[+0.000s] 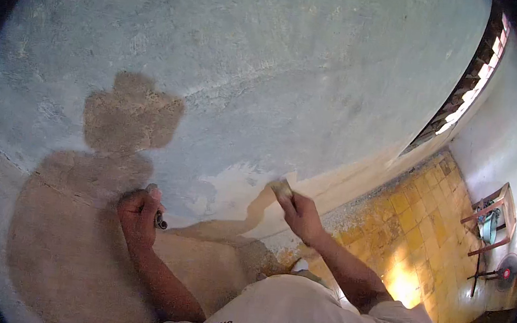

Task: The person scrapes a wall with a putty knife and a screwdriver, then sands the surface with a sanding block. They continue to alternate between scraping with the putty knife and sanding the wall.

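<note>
Before me stands a grey-blue wall [265, 87] with rough, patchy plaster. My left hand [140, 209] is closed around a dark, tube-like object [160, 220] and is close to the wall, within my shadow. My right hand [302, 217] grips a small pale block-like tool [281, 190] by its lower end; the tool's upper end is at the wall surface, beside a whitish patch [237, 187]. Whether the tool touches the wall I cannot tell.
Yellow floor tiles [414, 220] lie below the wall to the right. Farther right are a wooden chair [502, 213] holding a bluish item, and a fan [505, 272]. A barred opening [471, 88] runs along the upper right.
</note>
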